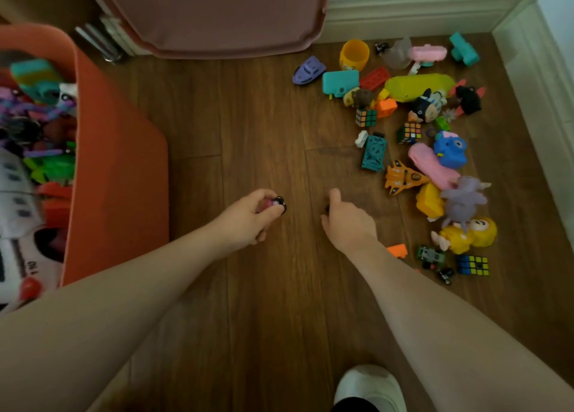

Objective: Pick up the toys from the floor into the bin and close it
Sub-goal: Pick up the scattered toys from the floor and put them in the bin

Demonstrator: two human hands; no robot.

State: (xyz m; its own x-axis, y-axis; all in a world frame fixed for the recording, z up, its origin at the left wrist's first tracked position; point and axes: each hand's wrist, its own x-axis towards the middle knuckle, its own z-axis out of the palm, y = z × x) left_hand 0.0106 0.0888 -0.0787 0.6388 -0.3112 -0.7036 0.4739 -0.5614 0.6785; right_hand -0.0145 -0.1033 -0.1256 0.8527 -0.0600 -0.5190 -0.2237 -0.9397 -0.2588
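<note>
The left hand curls its fingers and thumb round a small toy car, pink-bodied with glossy black wheels, held just above the floor. The right hand lies knuckles-up close beside it with fingers bent down toward the boards; something small and dark peeks out at its fingertips, but whether the hand grips it I cannot tell.

At the left stands the bin, a smooth orange plastic tub with rounded corners, open and already heaped with toys (a white plush vehicle with grey windows among them). Leaning against the far wall is a dusty-pink plastic lid with a raised rim.

The remaining toys spread over the right half of the floor: a yellow cup, a purple boat, a teal block-shaped case, a lime-green faceted capsule, several chequered puzzle cubes, one nearest at the right, an orange jet, a blue camera-shaped toy, a fuzzy lilac plush and a yellow-haired figure.

The floor is dark brown wood-grain planking, meeting a white moulded skirting board that turns the far right corner. A white shoe shows at the near edge.
</note>
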